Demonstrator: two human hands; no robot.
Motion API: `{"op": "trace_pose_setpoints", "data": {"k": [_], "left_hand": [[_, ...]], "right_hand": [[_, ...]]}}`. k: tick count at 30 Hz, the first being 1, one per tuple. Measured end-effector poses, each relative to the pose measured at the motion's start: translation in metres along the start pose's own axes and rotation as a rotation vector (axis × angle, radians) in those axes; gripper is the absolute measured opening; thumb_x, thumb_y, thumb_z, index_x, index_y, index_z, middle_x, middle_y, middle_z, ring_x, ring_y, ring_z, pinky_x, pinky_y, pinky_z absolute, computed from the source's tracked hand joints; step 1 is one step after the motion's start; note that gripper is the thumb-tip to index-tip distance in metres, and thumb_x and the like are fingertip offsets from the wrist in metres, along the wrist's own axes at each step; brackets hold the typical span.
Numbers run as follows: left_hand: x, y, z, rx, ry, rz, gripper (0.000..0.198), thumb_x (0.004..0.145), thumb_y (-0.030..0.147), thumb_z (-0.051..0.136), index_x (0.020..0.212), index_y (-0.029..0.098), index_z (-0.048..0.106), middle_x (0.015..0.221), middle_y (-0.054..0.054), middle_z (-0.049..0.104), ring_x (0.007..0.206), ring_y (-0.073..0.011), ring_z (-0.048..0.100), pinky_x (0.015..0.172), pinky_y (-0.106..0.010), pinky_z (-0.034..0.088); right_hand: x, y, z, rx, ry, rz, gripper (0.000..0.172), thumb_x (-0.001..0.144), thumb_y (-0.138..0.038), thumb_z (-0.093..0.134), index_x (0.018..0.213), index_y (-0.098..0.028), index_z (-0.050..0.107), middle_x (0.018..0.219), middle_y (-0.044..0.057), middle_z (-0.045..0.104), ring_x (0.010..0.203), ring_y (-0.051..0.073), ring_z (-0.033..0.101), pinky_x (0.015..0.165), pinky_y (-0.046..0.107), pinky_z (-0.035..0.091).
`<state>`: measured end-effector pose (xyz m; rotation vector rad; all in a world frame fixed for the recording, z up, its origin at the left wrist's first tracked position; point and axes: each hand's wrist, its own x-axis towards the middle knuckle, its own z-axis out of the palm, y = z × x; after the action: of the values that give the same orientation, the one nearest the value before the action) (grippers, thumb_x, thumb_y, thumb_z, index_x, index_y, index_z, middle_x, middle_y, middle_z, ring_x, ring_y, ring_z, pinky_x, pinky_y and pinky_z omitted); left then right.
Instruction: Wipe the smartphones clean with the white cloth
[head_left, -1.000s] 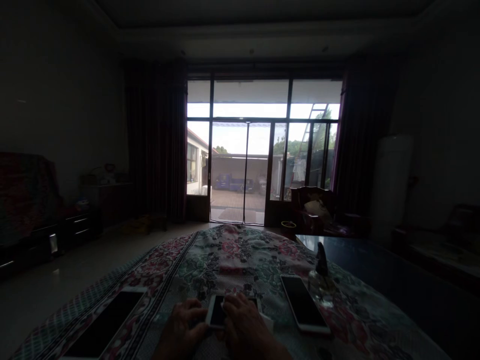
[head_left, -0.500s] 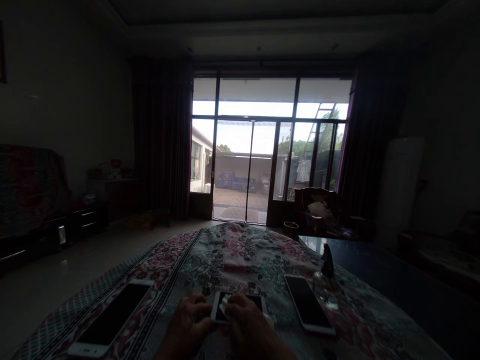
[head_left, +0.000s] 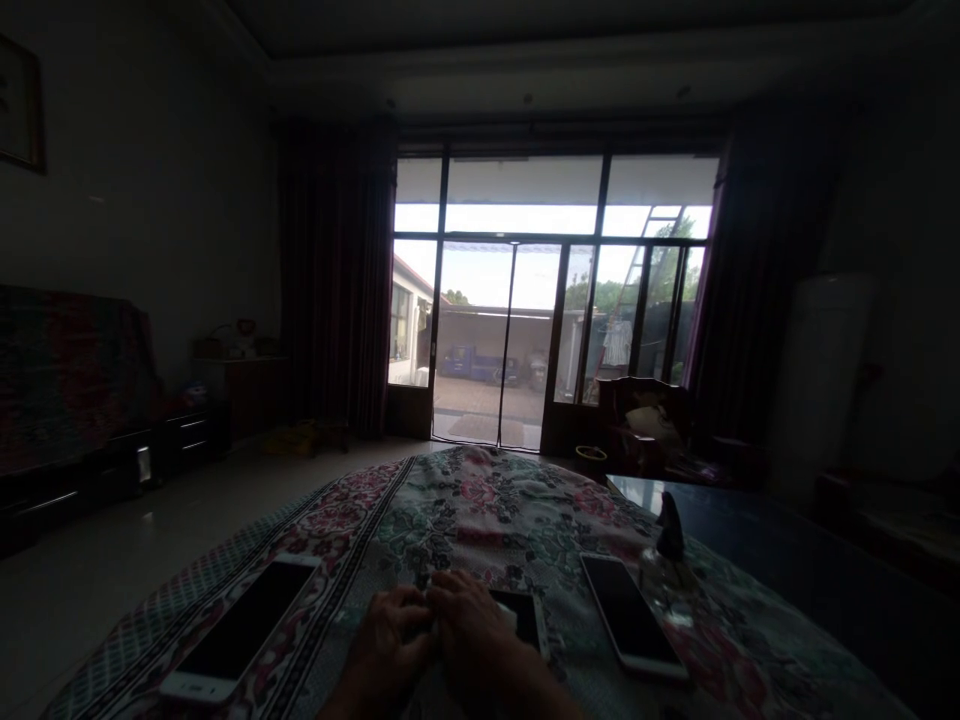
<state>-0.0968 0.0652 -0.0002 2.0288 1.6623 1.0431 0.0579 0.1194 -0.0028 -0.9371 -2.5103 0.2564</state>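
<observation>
A white-edged smartphone [head_left: 531,618] lies in front of me on the patterned cloth, its left part covered by my hands. My left hand [head_left: 390,635] is closed at the phone's left end, fingers curled against it. Across the screen's left side reaches my right hand [head_left: 469,615], closed over a crumpled white tissue [head_left: 509,616] that shows only in part beside it. The fingertips of both hands meet. To the left is a larger white phone [head_left: 244,625], screen up. Another phone with a dark screen [head_left: 630,610] lies on the right.
A clear spray bottle with a black nozzle [head_left: 670,530] stands behind the right phone. The floral tablecloth [head_left: 480,500] covers the table. A dark blue surface [head_left: 765,540] adjoins it on the right. Farther off are a wooden chair [head_left: 649,420] and a glazed door [head_left: 480,340].
My right hand has moved left over the phone to its left end, uncovering more of the right part of the screen. The view has turned slightly left.
</observation>
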Motion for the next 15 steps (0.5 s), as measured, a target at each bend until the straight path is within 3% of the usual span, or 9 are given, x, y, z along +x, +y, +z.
{"op": "trace_pose_setpoints", "data": {"k": [9, 15], "left_hand": [[-0.002, -0.002, 0.001, 0.010, -0.002, -0.062, 0.022, 0.075, 0.030, 0.066, 0.092, 0.033, 0.080, 0.109, -0.002, 0.070, 0.108, -0.0260, 0.058, 0.099, -0.035, 0.044], [-0.002, -0.001, 0.000, 0.001, -0.008, -0.065, 0.023, 0.075, 0.031, 0.067, 0.094, 0.034, 0.079, 0.108, -0.002, 0.070, 0.108, -0.0261, 0.058, 0.097, -0.035, 0.045]], "right_hand": [[-0.028, 0.005, -0.025, 0.007, -0.004, 0.068, 0.038, 0.090, -0.014, 0.042, 0.120, -0.023, 0.063, 0.133, 0.008, 0.059, 0.127, 0.024, 0.051, 0.108, 0.040, 0.035], [-0.052, 0.032, -0.038, 0.007, 0.050, 0.139, 0.044, 0.087, -0.011, 0.042, 0.123, -0.022, 0.064, 0.137, 0.009, 0.057, 0.131, 0.023, 0.048, 0.109, 0.040, 0.036]]}}
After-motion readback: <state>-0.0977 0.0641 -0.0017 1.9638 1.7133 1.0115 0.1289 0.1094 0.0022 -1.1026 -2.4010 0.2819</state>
